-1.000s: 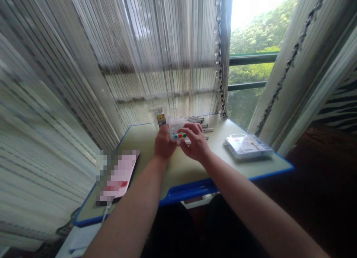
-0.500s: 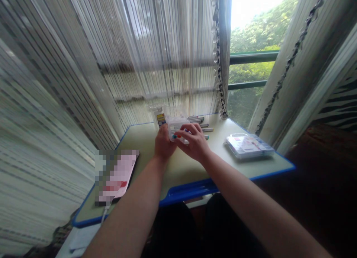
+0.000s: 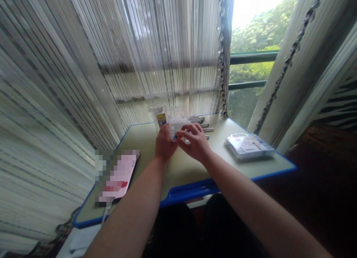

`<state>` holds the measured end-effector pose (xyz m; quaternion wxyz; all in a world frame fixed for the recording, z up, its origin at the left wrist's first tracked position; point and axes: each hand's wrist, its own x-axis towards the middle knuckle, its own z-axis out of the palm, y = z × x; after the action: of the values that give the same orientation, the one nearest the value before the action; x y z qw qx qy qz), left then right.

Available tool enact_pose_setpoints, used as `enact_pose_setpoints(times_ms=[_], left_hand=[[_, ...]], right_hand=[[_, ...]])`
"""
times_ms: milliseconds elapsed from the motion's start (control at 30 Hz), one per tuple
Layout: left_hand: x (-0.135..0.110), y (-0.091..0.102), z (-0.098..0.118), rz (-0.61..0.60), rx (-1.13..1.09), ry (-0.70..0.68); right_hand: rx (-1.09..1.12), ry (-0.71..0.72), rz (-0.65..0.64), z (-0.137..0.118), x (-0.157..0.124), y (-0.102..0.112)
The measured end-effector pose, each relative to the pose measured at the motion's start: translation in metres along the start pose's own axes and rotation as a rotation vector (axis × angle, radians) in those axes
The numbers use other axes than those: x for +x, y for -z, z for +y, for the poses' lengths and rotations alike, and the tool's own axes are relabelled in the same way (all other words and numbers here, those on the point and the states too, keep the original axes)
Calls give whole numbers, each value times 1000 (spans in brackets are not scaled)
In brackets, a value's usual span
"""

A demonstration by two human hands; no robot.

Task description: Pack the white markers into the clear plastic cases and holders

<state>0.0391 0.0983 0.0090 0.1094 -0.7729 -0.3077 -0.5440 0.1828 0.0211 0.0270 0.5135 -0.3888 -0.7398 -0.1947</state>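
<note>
My left hand [image 3: 166, 142] is wrapped round an open clear plastic case [image 3: 178, 121], raised above the table and tilted. A yellow label shows on the case's left part. My right hand [image 3: 195, 139] is at the case's near end, thumb and fingers bent together around a marker pen whose small red end [image 3: 180, 136] shows at the fingertips. Beside it a teal marker end [image 3: 175, 137] is visible in the case. The fingers hide most of the case's inside. Several loose marker pens [image 3: 198, 120] lie on the table just behind and right of my right hand.
A closed clear case [image 3: 249, 145] with a printed insert lies at the table's right. On the left is a pink, partly blurred device [image 3: 122, 176] with a white cable [image 3: 105, 213]. The table [image 3: 189, 168] has a blue edge. String curtains [image 3: 167, 57] hang behind it.
The right fingertips have shifted very slightly to the right at the case's near end, with the red end moving along. Both hands otherwise keep their place around the case.
</note>
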Motion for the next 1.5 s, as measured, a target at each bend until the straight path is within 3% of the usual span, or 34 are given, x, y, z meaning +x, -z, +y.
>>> enact_pose_setpoints(times_ms=[900, 967, 1100, 1167, 1333, 1500], left_hand=[[0, 2, 1, -24, 11, 28], [0, 2, 2, -26, 23, 24], [1, 3, 3, -16, 36, 24], [2, 4, 4, -8, 29, 30], [2, 7, 5, 13, -11, 89], [1, 5, 3, 32, -80, 134]], right_hand=[[12, 33, 50, 0, 2, 2], [24, 2, 99, 2, 3, 2], [6, -228, 271, 15, 2, 0], [-20, -310, 290, 20, 1, -2], [20, -230, 210, 20, -1, -3], [85, -227, 232, 15, -2, -1]])
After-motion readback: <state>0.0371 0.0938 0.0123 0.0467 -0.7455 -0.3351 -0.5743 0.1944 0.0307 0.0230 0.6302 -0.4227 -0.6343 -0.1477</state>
